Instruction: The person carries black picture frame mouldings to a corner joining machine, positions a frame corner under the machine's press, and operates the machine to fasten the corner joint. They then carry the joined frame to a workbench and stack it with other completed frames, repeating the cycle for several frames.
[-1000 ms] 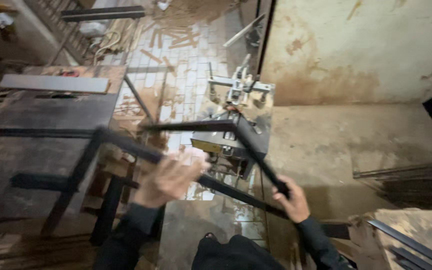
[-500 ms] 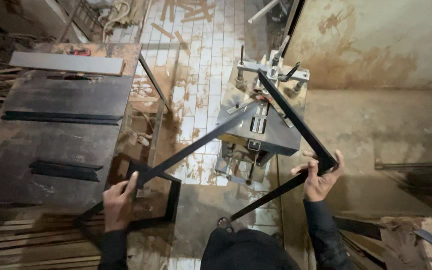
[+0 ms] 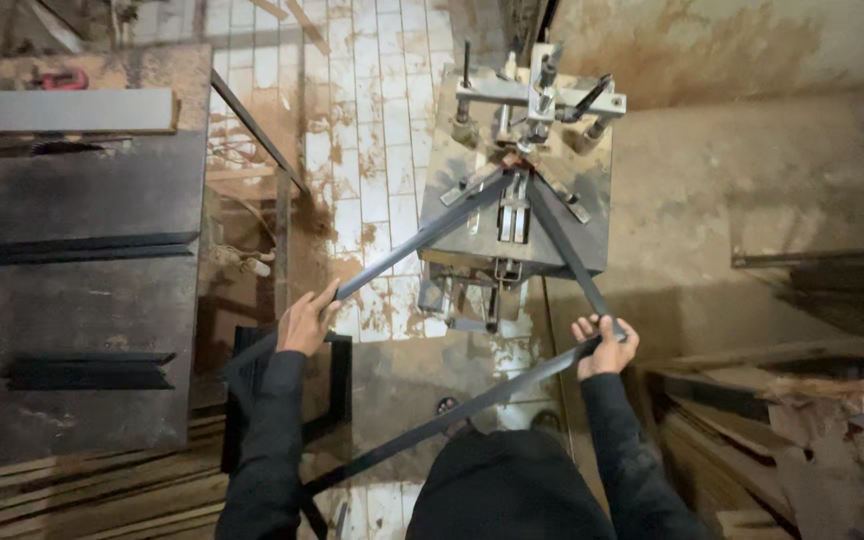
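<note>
both hands, left hand (image 3: 304, 322) and right hand (image 3: 607, 348), grip the metal frame (image 3: 432, 232); its lower corner seems hidden.

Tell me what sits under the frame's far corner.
The metal frame's far corner rests on a small machine table, beneath a clamping fixture. The fixture hides the actual joint; both hands grip the frame's bars.

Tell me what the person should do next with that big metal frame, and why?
Probably nudge the frame slightly forward, so its corner seats in the clamp jig. The left hand and right hand each grip a bar, and the corner sits right at the jig's jaws, seemingly not clamped yet.
</note>
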